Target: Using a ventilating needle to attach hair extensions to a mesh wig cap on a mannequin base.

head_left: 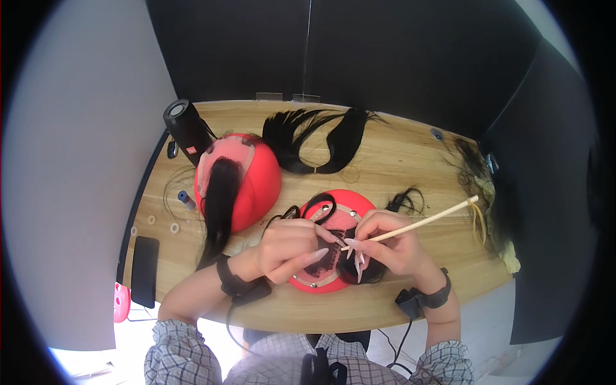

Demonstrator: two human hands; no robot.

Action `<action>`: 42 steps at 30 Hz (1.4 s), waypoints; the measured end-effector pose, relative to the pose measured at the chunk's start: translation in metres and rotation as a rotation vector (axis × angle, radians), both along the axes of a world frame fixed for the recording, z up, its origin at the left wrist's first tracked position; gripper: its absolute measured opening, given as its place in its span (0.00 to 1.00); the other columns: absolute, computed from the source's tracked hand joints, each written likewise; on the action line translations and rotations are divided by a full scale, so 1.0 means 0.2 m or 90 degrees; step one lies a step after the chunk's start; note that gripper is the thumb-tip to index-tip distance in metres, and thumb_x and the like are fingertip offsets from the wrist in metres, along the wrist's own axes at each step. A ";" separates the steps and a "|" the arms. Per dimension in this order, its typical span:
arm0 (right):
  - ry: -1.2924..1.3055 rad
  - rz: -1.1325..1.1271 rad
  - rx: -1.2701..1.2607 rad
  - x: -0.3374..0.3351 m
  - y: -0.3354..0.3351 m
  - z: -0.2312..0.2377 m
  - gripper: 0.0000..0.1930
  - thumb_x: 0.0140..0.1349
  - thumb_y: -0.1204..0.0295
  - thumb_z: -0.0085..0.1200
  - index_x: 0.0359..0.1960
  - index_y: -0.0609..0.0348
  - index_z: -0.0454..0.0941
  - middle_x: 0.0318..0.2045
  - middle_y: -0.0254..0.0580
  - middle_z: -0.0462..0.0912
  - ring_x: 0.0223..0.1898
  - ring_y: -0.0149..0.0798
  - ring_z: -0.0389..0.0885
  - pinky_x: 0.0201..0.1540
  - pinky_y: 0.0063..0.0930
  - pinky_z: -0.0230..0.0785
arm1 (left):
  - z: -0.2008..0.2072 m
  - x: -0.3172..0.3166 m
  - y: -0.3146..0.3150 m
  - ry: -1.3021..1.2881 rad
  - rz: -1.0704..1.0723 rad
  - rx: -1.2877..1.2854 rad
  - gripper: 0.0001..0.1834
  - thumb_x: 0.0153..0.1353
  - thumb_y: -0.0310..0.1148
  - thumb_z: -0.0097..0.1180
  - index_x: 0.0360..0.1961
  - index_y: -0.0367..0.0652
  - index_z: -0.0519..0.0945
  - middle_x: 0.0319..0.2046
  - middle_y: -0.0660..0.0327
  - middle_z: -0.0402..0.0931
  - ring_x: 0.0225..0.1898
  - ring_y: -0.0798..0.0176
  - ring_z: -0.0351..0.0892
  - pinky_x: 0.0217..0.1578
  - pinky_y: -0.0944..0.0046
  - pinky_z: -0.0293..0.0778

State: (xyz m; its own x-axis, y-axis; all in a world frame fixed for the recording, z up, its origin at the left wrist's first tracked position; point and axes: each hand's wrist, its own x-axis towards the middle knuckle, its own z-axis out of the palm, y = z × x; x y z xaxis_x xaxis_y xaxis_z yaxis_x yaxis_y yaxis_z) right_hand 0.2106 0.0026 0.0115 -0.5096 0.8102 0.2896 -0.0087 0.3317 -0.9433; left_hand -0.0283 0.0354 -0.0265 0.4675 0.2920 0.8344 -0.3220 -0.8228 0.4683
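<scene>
A red head form (350, 197) sits in front of me, with a pale-edged mesh patch (319, 280) fixed to it by silver pins. Short rows of black hair stand on the mesh, and a thicker black bunch lies at its right. My right hand (391, 242) pinches a slim pale wooden stick (423, 223), its lower tip at the mesh. A yellow rubber band (478, 224) hangs from the stick's upper end. Curled over the mesh's left side is my left hand (290, 247), its fingertips close to the stick's tip; what they pinch, if anything, is too small to see.
Left stands a larger red head form (263, 186) draped with a long black hair bundle (221, 192). Behind it is a black cylindrical speaker (186, 128). A tied hair hank (343, 144) lies at the back. A dark phone (145, 269) rests near the left edge; loose hair (471, 160) lies right.
</scene>
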 end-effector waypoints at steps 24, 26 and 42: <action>0.018 0.019 -0.023 0.00 -0.01 -0.05 0.03 0.69 0.79 0.54 0.36 0.66 0.76 0.25 0.35 0.79 0.20 0.23 0.78 0.22 0.16 0.70 | -0.03 0.00 0.01 -0.001 -0.008 0.011 0.09 0.59 0.21 0.49 0.25 0.26 0.78 0.18 0.53 0.70 0.22 0.50 0.76 0.40 0.48 0.84; 0.018 0.014 -0.046 0.00 -0.01 -0.04 0.03 0.68 0.79 0.55 0.35 0.66 0.76 0.26 0.36 0.78 0.20 0.23 0.78 0.22 0.16 0.70 | -0.02 0.00 0.01 0.000 -0.009 0.010 0.09 0.59 0.21 0.49 0.25 0.26 0.78 0.17 0.53 0.70 0.22 0.50 0.76 0.41 0.48 0.84; -0.001 0.027 -0.034 0.01 0.00 -0.02 0.05 0.69 0.78 0.54 0.35 0.67 0.77 0.27 0.38 0.79 0.21 0.24 0.79 0.23 0.16 0.73 | -0.01 0.00 0.01 0.000 -0.013 0.005 0.10 0.60 0.20 0.49 0.24 0.26 0.77 0.17 0.53 0.69 0.21 0.51 0.74 0.41 0.48 0.84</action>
